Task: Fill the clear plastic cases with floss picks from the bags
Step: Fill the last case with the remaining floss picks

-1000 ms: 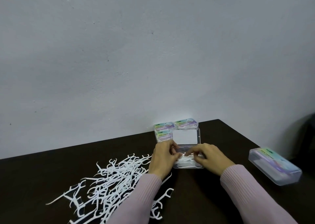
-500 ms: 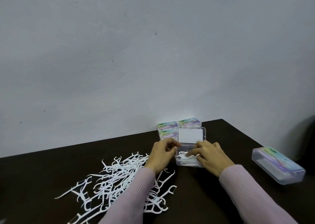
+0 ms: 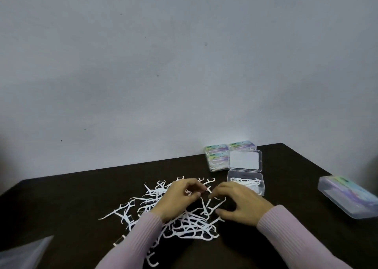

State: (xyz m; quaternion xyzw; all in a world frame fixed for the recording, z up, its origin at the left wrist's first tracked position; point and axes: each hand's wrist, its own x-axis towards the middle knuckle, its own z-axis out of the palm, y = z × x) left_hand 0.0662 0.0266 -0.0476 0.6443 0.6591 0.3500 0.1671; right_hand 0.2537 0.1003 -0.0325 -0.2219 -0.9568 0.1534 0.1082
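Observation:
A loose pile of white floss picks lies on the dark table. Both hands are over the pile. My left hand has its fingers curled, and the fingertips pinch a floss pick at the pile's far edge. My right hand arches over the picks with thumb and fingers apart, gripping nothing. Just right of the hands stands the open clear case with a few picks inside. Its lid is tipped up behind it.
Several closed, filled cases are stacked against the wall behind the open one. Another closed clear case sits near the table's right edge. A corner of a clear plastic bag shows at the bottom left.
Both hands have left the open case and moved left and nearer, onto the pile of picks. The picks they were pressing in stay in the case.

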